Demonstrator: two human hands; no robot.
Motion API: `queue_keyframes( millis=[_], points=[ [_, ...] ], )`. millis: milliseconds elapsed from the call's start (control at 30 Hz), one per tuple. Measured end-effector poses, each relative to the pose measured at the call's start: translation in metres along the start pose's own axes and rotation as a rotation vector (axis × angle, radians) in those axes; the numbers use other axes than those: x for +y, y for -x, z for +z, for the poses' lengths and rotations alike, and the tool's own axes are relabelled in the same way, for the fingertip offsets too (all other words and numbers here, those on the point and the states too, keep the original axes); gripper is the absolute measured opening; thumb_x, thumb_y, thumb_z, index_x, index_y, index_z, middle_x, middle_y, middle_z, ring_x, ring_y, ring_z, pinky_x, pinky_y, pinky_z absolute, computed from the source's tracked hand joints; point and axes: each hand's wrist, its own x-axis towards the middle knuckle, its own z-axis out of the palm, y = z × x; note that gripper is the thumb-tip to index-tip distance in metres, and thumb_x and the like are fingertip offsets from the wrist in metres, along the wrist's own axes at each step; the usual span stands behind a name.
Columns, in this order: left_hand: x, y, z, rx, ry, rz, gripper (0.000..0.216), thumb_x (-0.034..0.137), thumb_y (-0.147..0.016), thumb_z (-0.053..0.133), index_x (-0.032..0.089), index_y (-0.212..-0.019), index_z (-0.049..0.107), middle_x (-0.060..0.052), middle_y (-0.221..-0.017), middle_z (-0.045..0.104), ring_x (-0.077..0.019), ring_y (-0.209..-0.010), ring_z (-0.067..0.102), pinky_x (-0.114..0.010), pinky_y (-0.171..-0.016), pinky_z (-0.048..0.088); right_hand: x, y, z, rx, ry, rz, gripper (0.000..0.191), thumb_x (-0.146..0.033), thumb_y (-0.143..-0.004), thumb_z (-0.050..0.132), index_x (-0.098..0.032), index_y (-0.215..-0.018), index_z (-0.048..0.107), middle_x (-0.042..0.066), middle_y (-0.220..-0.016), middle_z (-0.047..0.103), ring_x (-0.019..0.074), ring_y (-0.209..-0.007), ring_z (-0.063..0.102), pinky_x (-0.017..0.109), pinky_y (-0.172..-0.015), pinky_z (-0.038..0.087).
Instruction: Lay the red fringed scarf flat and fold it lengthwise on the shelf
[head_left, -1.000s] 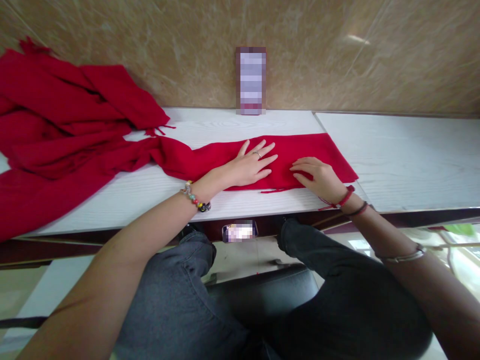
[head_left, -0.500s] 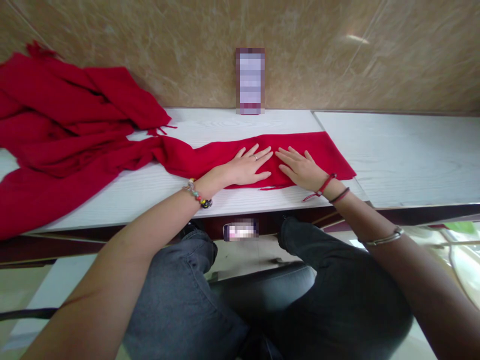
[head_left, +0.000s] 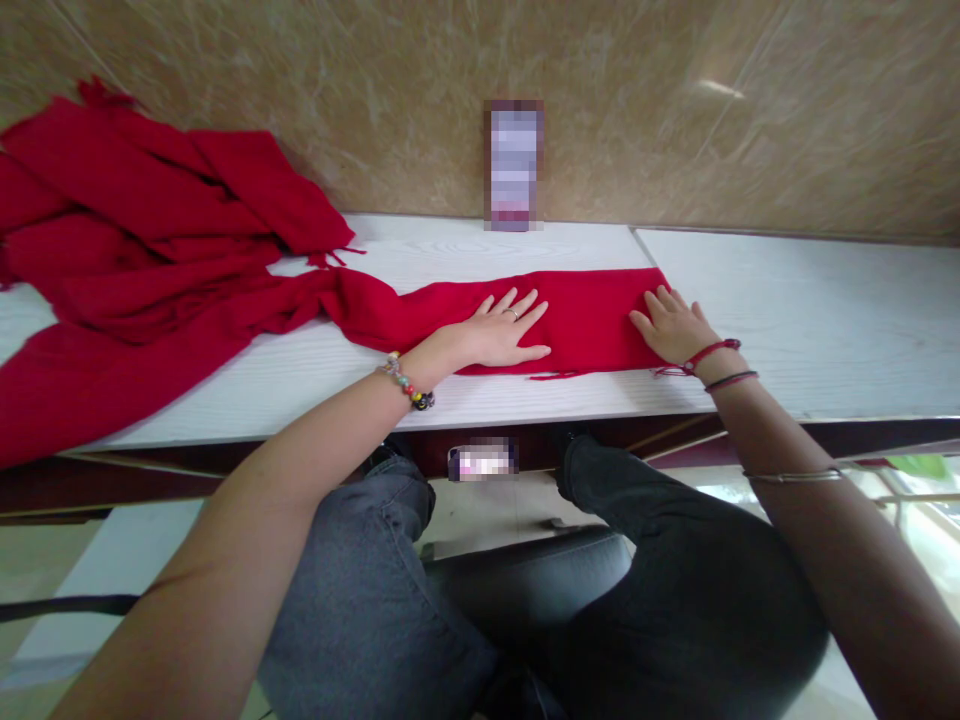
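A long red scarf [head_left: 592, 310] lies flat across the white tabletop [head_left: 810, 320], its right end near the seam between two table panels. My left hand [head_left: 504, 335] rests flat on the scarf's middle, fingers spread, a ring on one finger and a bead bracelet at the wrist. On the scarf's right end my right hand [head_left: 675, 325] presses down, fingers stretched out and apart, red and dark cords round its wrist. Neither hand holds anything.
A heap of bunched red scarves [head_left: 142, 260] covers the left of the table and runs into the flat one. A blurred upright object [head_left: 514, 165] leans on the tan marble wall behind. My knees in dark jeans sit under the table's front edge.
My right hand slid rightward along the scarf from beside my left hand to the scarf's right end. My left hand stayed flat in place.
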Motion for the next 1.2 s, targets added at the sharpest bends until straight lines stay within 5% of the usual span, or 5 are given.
queue_keyframes(
  millis=[333,700,833,967,1200],
  points=[
    [0.004,0.002,-0.003,-0.027,-0.016,-0.027,0.090,0.064,-0.083,0.026,0.007,-0.147,0.000,-0.009,-0.155,-0.003,-0.0270,-0.142,-0.004,-0.046,-0.114,0.004,-0.086,-0.048,-0.008,-0.172,-0.127,-0.267,0.054,-0.034,-0.094,0.022,-0.018,-0.145,0.026,0.009,-0.153,0.021,0.0268,-0.140,0.018,0.056,-0.109,0.020],
    [0.004,0.003,-0.005,-0.043,0.013,-0.025,0.091,0.066,-0.081,0.027,0.011,-0.148,-0.002,-0.007,-0.155,-0.007,-0.0266,-0.142,-0.007,-0.046,-0.114,0.003,0.017,-0.051,0.010,-0.116,-0.054,0.167,0.057,-0.035,-0.091,0.020,-0.010,-0.140,0.034,0.019,-0.147,0.032,0.0309,-0.135,0.030,0.057,-0.104,0.028],
    [0.004,0.003,-0.003,-0.015,0.005,-0.020,0.089,0.064,-0.082,0.027,0.010,-0.148,0.001,-0.007,-0.155,-0.004,-0.0270,-0.142,-0.005,-0.047,-0.114,0.005,0.032,-0.047,0.007,0.054,-0.039,0.233,0.056,-0.038,-0.089,0.026,-0.007,-0.133,0.043,0.023,-0.140,0.040,0.0367,-0.131,0.034,0.063,-0.099,0.030],
    [0.005,0.004,-0.003,0.002,0.010,-0.011,0.088,0.063,-0.082,0.029,0.010,-0.148,0.003,-0.009,-0.155,-0.001,-0.0274,-0.142,-0.003,-0.047,-0.114,0.007,-0.003,-0.041,-0.002,0.165,-0.107,0.058,0.062,-0.040,-0.091,0.026,-0.001,-0.137,0.036,0.025,-0.145,0.032,0.0342,-0.136,0.024,0.055,-0.105,0.028],
    [0.004,0.004,-0.002,0.029,0.007,-0.008,0.087,0.064,-0.083,0.028,0.012,-0.148,0.004,-0.009,-0.155,0.000,-0.0276,-0.142,-0.001,-0.046,-0.114,0.007,-0.069,-0.021,0.007,-0.001,-0.140,-0.308,0.053,-0.040,-0.094,0.025,-0.019,-0.141,0.036,0.012,-0.148,0.032,0.0287,-0.136,0.028,0.055,-0.104,0.030]
  ],
)
